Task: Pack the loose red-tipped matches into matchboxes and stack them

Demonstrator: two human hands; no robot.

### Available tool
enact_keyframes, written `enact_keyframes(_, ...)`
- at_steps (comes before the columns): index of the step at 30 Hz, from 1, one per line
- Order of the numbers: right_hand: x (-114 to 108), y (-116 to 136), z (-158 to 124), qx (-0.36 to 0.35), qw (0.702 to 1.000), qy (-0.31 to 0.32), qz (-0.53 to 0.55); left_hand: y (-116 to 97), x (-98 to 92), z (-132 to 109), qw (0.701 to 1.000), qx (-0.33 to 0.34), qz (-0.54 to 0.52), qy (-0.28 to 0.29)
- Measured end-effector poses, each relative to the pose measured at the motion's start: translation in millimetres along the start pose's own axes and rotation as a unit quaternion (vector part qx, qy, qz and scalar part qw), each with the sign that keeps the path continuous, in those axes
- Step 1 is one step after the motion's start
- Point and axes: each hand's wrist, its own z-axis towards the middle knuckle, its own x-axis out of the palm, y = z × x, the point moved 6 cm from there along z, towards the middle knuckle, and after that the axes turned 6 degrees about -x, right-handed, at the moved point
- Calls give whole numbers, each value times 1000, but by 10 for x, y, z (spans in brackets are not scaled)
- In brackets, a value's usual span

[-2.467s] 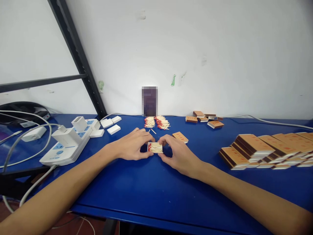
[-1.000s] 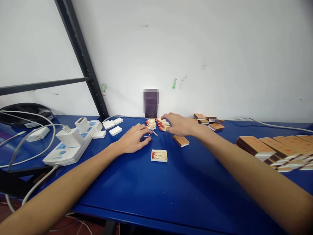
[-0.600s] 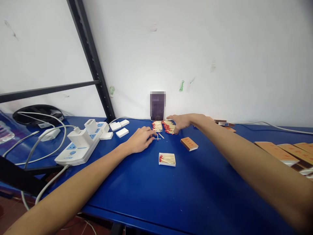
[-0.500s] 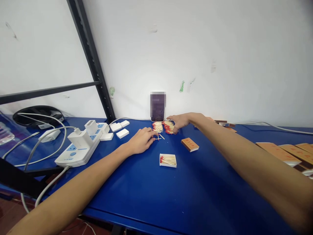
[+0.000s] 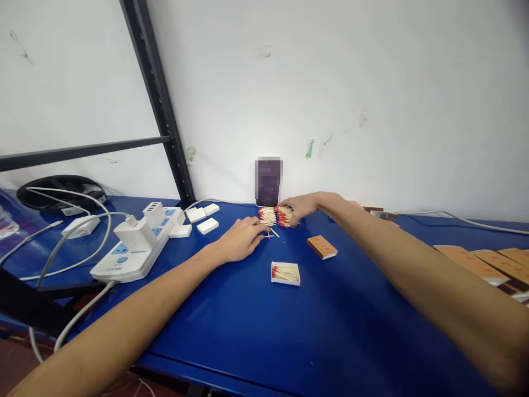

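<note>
A white matchbox tray (image 5: 285, 273) partly filled with red-tipped matches lies alone on the blue table (image 5: 231, 331). Behind it sits a pile of loose matches (image 5: 273, 215) near the wall. My right hand (image 5: 300, 208) reaches onto the right side of that pile, fingers curled and pinching at matches. My left hand (image 5: 241, 239) rests on the table to the left of the pile, fingers bent, its tips at a few stray matches (image 5: 270, 232). An orange matchbox sleeve (image 5: 322, 246) lies right of the tray.
A white power strip (image 5: 128, 246) with chargers and cables is at left, with small white blocks (image 5: 201, 217) beside it. A blurred dark card (image 5: 268, 181) leans on the wall. Rows of orange matchboxes (image 5: 487, 262) lie at far right; a few more (image 5: 378, 213) by the wall.
Both hands let go of the tray and left it on the table. My right hand reached to the match pile and closed on it; my left moved to the stray matches.
</note>
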Motion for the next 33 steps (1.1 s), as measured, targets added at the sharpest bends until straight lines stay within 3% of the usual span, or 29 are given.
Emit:
enact_keyframes(15,86,37,-128,21,1000,-9,-11,-21,33,15,999,-8,15,50)
enact_keyframes(26,210,241,-502,26,998,12,-57,-8,58,30,998,-11,18,65)
enact_keyframes(30,256,257,-591,19,998,0,-54,26,27,23,999,-8,-21,39)
enact_keyframes(33,262,285,-647,11,999,-10,-48,113,-87,110,995,-38,-87,-30)
